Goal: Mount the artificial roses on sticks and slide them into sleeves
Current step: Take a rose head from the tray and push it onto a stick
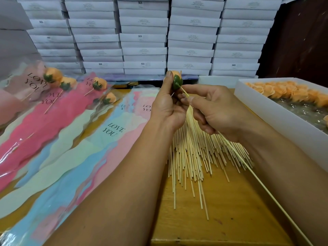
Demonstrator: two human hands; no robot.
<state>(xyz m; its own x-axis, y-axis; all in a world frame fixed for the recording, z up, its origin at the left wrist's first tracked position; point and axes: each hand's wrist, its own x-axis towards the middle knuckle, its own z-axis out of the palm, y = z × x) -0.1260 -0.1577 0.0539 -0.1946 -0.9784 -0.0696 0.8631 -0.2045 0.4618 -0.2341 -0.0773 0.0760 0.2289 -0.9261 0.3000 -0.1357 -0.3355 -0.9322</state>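
The left hand point(166, 107) grips an orange rose point(176, 79) by its green base, held up over the worktop point(230, 210). The right hand point(213, 110) pinches a stick point(257, 176) close to its tip, which sits at or just inside the base; how deep it goes I cannot tell. This one looks mid-mounting, not yet sleeved. To the left lie four finished roses point(53, 75) already in sleeves point(53, 110), with a spread of unfilled sleeves point(74, 153) beside them. Plenty seems left: a heap of loose sticks point(191, 157) lies under the hands, and the white tray point(262, 107) on the right holds many more rose heads point(284, 91).
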